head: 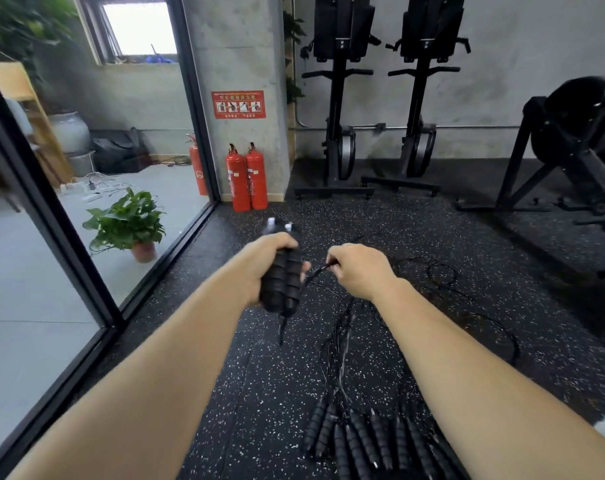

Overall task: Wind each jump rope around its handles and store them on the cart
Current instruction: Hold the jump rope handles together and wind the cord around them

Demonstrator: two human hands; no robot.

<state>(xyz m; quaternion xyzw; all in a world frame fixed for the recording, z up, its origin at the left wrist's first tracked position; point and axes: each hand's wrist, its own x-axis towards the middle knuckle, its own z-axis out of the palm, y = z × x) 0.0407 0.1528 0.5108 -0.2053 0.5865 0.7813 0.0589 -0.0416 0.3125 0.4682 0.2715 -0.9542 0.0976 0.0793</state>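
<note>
L fingers (284, 241) grip both handles (282, 277), R fingers (333, 258) pinch rope (316, 273)

Two black ribbed jump-rope handles (282, 275) stand paired in the grip, thin cord (315, 271) trailing right; more roped handles (360, 441) lie below.

Speckled black floor (432, 237), grey concrete wall (502, 81), glass partition (52, 271) at left.

Two hands: left hand (270, 265), right hand (360, 268). Two rope handles (283, 278) at centre. Loose handles (363, 441) at bottom (too blurred to count). Three fire extinguishers (238, 178), two rowing machines (339, 98), one potted plant (128, 223).
</note>
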